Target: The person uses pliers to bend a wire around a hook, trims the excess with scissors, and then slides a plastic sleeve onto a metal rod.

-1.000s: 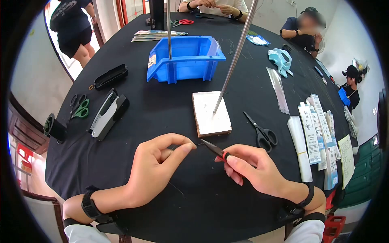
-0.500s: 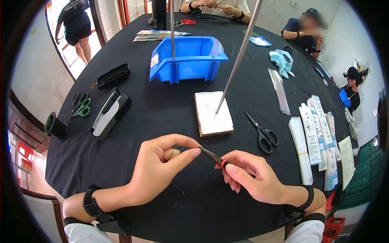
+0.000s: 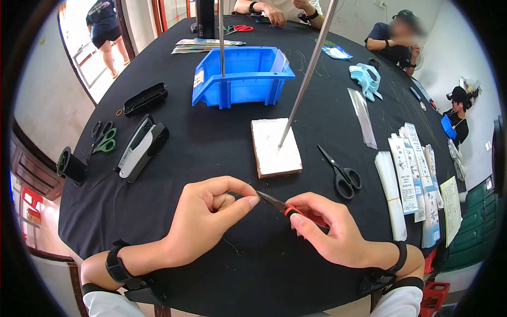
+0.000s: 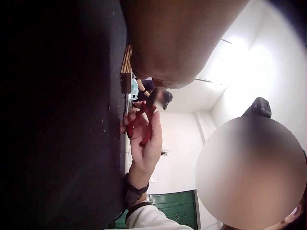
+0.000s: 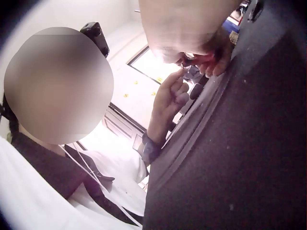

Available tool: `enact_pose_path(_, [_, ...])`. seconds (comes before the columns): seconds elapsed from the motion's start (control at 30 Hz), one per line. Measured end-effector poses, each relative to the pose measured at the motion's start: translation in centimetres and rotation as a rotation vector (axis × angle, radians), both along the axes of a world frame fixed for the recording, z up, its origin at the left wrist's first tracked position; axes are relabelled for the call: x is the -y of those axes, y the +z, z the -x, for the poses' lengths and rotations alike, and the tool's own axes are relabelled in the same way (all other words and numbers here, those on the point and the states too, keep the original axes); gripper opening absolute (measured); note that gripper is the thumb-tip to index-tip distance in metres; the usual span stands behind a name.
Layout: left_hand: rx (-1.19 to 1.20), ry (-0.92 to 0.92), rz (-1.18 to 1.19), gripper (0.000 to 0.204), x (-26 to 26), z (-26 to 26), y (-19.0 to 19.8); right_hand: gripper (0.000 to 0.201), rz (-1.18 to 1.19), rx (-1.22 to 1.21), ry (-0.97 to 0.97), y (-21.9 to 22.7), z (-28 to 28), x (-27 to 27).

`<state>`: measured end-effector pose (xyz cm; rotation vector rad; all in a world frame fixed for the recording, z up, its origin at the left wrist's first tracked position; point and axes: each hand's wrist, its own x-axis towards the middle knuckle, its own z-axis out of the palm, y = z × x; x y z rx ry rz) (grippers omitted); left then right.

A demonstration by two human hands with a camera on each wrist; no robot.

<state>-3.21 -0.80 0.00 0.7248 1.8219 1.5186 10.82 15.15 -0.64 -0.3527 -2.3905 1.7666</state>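
So a thin dark thread point(image 3: 244, 185) is pinched between the thumb and curled forefinger of the left hand point(image 3: 211, 214), which is held low over the round table covered in black cloth point(image 3: 211, 148), near its front edge. A small pair of red-handled thread snips with dark pointed blades point(image 3: 282, 207) is gripped in the right hand point(image 3: 327, 227), fingers wrapped round the red handles, and the blade tips are brought right up against the left fingertips where the thread is held; whether the blades are actually touching the thread can't be made out. Just behind the hands a white foam block with a brown edge point(image 3: 275, 147) is seen, with a slanted metal rod point(image 3: 309, 68) stuck into it. A pair of black scissors point(image 3: 342, 174) is laid just right of the block, and stacks of clear packets with printed cards point(image 3: 409, 174) are spread further right. A blue plastic bin point(image 3: 243, 74) is set well back, and a black and white stapler point(image 3: 140, 148) plus green-handled scissors point(image 3: 105, 140) are found off to the left. In the wrist views, only the other hand is really shown, blurry, at the table edge.
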Motion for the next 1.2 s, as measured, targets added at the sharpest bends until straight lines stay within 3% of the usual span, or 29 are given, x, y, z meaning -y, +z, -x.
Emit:
enact_pose_path(0.13, [-0.005, 0.011, 0.002, 0.013, 0.0, 0.1, 0.0, 0.024, -0.314, -0.077, -0.038, 0.3, 0.0, -0.1])
enact_pose_path(0.47, [-0.117, 0.002, -0.063, 0.012, 0.2, 0.4, -0.2, 0.023, -0.430, -0.134, -0.113, 0.4, 0.2, -0.9])
enact_pose_path(0.57, [-0.154, 0.000, -0.046, 0.011, 0.4, 0.2, 0.4, 0.024, -0.686, -0.186, -0.022, 0.3, -0.2, -0.6])
enact_pose_path(0.63, [-0.194, -0.037, -0.031, 0.011, 0.4, -0.1, 0.7, 0.023, -0.798, -0.143, 0.141, 0.2, -0.8, -0.5])
enact_pose_path(0.7, [-0.250, -0.091, -0.036, 0.010, 0.6, -0.3, 0.6, 0.020, -0.810, -0.196, 0.139, 0.1, -1.0, -0.1])
enact_pose_path(0.8, [-0.259, -0.122, -0.070, 0.010, 0.7, -0.6, 0.3, 0.012, -0.679, -0.298, 0.052, 1.2, -0.7, -1.1])
enact_pose_path(0.83, [-0.261, -0.144, -0.086, 0.010, 0.7, -0.7, 0.4, 0.010, -0.610, -0.291, 0.106, 1.5, -0.9, -1.6])
enact_pose_path(0.9, [-0.268, -0.188, -0.115, 0.009, 0.7, -0.9, 0.6, 0.015, 0.036, -0.085, 0.133, 1.1, -1.1, -1.0])
enact_pose_path(1.0, [-0.303, -0.235, -0.145, 0.009, 0.7, -1.2, 0.6, 0.019, 0.405, 0.153, 0.192, 2.0, -0.8, -0.4])
enact_pose_path(1.2, [-0.332, -0.251, -0.136, 0.011, 0.7, -1.4, 0.2, 0.019, 0.553, 0.171, 0.270, 1.1, -0.2, -0.5])
